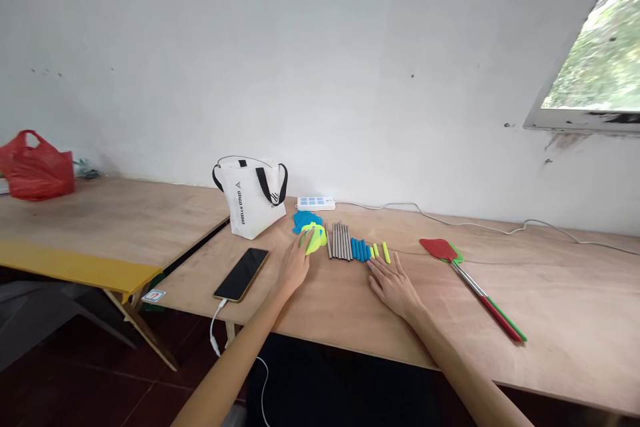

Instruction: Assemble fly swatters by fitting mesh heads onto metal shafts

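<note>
Already two assembled fly swatters [470, 283] lie at three o'clock; left hand [295, 265] pinches a yellow-green swatter head [315, 239], right hand [393, 285] rests spread flat beside loose metal rods [340, 241] and blue grips [360, 249], unassembled.

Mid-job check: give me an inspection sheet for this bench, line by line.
Surface: plywood table, second table at left.
Job's things: yellow-green swatter head over blue swatter heads; metal rods; blue grips; yellow-green grips.
Clutter: smartphone, white tote bag, assembled fly swatters, red plastic bag.
Grippers: left hand touching the yellow-green head; right hand flat, open, beside the grips.
Cables: power strip with white cord; phone charging cable.
Surroundings: white wall, window at right.
</note>
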`<action>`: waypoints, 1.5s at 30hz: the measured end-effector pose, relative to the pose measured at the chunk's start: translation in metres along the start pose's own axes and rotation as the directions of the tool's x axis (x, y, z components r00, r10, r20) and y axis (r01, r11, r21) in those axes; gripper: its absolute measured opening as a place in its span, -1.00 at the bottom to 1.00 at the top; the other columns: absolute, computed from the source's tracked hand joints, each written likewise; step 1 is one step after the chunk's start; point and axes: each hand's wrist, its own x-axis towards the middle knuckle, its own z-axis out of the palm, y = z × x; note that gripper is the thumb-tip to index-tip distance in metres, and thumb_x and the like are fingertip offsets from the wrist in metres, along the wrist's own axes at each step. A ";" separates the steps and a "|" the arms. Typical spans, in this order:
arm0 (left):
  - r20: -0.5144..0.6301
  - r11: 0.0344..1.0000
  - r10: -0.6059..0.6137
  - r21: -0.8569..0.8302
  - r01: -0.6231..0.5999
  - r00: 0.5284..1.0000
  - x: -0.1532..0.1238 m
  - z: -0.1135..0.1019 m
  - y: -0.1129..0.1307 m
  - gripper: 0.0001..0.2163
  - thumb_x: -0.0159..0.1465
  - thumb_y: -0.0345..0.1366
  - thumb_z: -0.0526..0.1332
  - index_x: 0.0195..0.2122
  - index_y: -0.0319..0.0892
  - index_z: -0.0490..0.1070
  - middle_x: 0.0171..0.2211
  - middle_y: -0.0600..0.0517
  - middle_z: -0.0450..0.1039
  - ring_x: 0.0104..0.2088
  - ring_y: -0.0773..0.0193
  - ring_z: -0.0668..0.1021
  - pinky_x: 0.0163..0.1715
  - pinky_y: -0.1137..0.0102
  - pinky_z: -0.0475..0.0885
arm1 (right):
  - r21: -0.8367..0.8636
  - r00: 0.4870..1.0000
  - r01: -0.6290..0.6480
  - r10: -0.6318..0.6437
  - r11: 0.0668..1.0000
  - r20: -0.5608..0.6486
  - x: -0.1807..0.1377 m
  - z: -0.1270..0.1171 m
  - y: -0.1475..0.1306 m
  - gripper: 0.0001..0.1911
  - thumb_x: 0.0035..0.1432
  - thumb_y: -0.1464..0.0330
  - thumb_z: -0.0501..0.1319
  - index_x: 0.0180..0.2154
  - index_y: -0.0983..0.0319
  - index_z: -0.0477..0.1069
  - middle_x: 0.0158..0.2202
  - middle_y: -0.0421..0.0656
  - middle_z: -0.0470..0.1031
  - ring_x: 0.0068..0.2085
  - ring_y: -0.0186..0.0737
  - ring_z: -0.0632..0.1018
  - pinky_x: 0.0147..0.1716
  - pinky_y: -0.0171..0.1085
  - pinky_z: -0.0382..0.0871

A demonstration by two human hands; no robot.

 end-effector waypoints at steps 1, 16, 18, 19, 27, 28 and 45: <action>0.037 1.000 0.018 -0.019 -0.017 0.999 -0.005 0.001 0.004 -0.33 0.34 -0.51 -0.04 0.46 0.07 -0.05 0.42 -0.07 0.10 0.32 0.00 0.33 0.22 0.08 0.35 | 0.008 1.000 0.006 -0.006 1.000 -0.005 -0.004 -0.001 -0.005 -0.52 0.42 0.31 -0.07 0.24 0.25 0.38 0.26 0.00 0.42 0.31 -0.03 0.40 0.42 0.22 -0.13; 0.573 0.971 0.218 -0.207 -0.118 0.790 -0.048 -0.032 0.011 -0.34 0.25 -0.25 0.29 0.37 0.21 0.17 0.47 0.01 -0.02 0.46 -0.08 0.05 0.35 -0.14 0.07 | 0.297 0.974 -0.207 0.225 0.932 -0.027 -0.048 -0.022 -0.033 -0.74 0.42 0.23 -0.02 -0.15 0.09 0.42 -0.15 -0.10 0.55 -0.13 -0.09 0.60 -0.11 -0.12 0.52; 0.607 0.971 0.225 -0.200 -0.128 0.762 -0.050 -0.034 0.015 -0.24 0.17 -0.01 0.38 0.38 0.23 0.14 0.49 -0.04 -0.09 0.46 -0.19 -0.03 0.32 -0.27 -0.02 | 0.316 0.973 -0.206 0.229 0.926 -0.036 -0.043 -0.021 -0.032 -0.76 0.40 0.28 -0.03 -0.16 0.09 0.41 -0.15 -0.10 0.54 -0.13 -0.09 0.58 -0.08 -0.12 0.50; 0.613 0.973 0.222 -0.192 -0.129 0.759 -0.051 -0.034 0.018 -0.20 0.15 0.07 0.39 0.39 0.22 0.13 0.49 -0.06 -0.11 0.47 -0.23 -0.07 0.31 -0.32 -0.06 | 0.321 0.974 -0.201 0.225 0.926 -0.039 -0.042 -0.021 -0.032 -0.76 0.39 0.31 -0.03 -0.16 0.09 0.41 -0.15 -0.10 0.53 -0.12 -0.09 0.57 -0.07 -0.11 0.48; 0.519 0.971 0.199 -0.217 -0.097 0.831 -0.053 -0.024 0.038 -0.40 0.25 0.18 0.28 0.28 0.17 0.30 0.46 -0.04 0.01 0.45 -0.13 0.03 0.35 -0.24 -0.17 | 0.303 0.973 -0.225 0.232 0.926 0.014 -0.045 -0.023 -0.031 -0.70 0.28 0.44 0.00 -0.08 0.11 0.43 -0.06 -0.12 0.54 -0.02 -0.09 0.53 0.00 -0.13 0.38; 0.476 0.969 0.199 -0.227 -0.099 0.857 -0.052 -0.022 0.041 -0.48 0.31 0.16 0.23 0.24 0.15 0.33 0.43 -0.01 0.09 0.44 -0.07 0.10 0.38 -0.17 -0.16 | 0.295 0.971 -0.233 0.238 0.927 0.020 -0.045 -0.023 -0.031 -0.69 0.27 0.44 0.01 -0.06 0.12 0.43 -0.05 -0.12 0.54 -0.01 -0.09 0.52 0.00 -0.13 0.37; 0.362 0.971 0.183 -0.209 -0.112 0.914 -0.052 -0.016 0.051 -0.64 0.48 0.06 0.01 0.16 0.07 0.34 0.32 0.06 0.30 0.34 0.11 0.29 0.39 0.04 -0.07 | 0.166 0.965 -0.261 0.257 0.951 0.045 -0.047 -0.017 -0.030 -0.52 0.27 0.54 -0.06 0.13 0.18 0.39 0.05 -0.09 0.53 0.08 -0.11 0.46 0.05 -0.16 0.24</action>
